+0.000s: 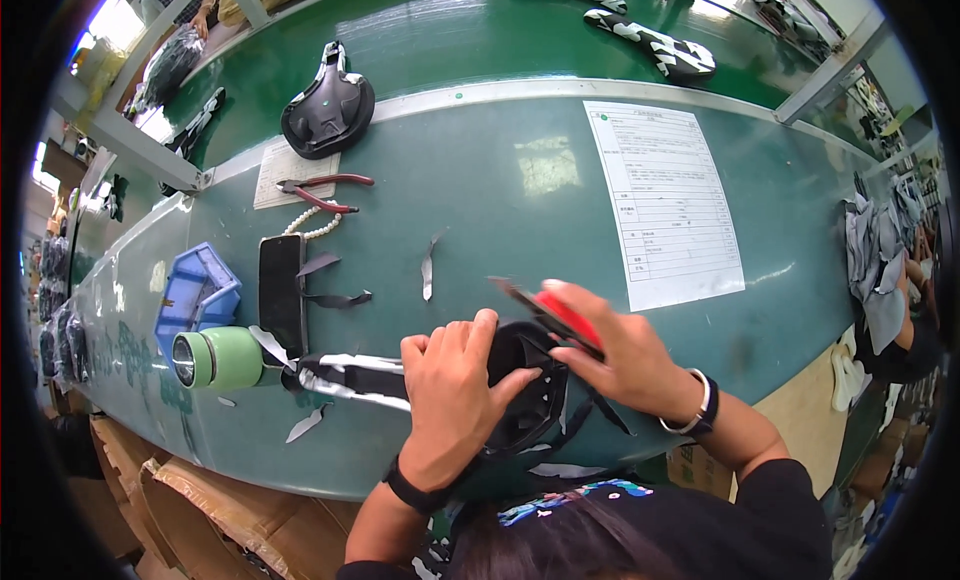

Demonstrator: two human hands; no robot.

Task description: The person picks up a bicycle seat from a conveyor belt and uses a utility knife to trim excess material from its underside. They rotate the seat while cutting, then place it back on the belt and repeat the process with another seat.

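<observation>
A bicycle saddle (530, 412), black with a black-and-white patterned cover, lies underside up at the table's near edge, its narrow nose pointing left. My left hand (450, 385) is pressed over its middle, fingers together and thumb apart, gripping it. In my right hand (625, 355) is a red-and-black handled tool (572, 320), raised just above the saddle's wide end. Its thin tip points up and left; blur hides its exact kind. Dark strips of trimmed material (607, 412) hang beside the saddle near my right hand.
Left of my hands are a green jar (225, 358), a blue bin (200, 295), a black phone (283, 290) and red-handled pliers (325, 185). Scraps (428, 270) lie about. A printed sheet (665, 205) is at right. Beyond, another saddle (328, 115) stands by the metal rail.
</observation>
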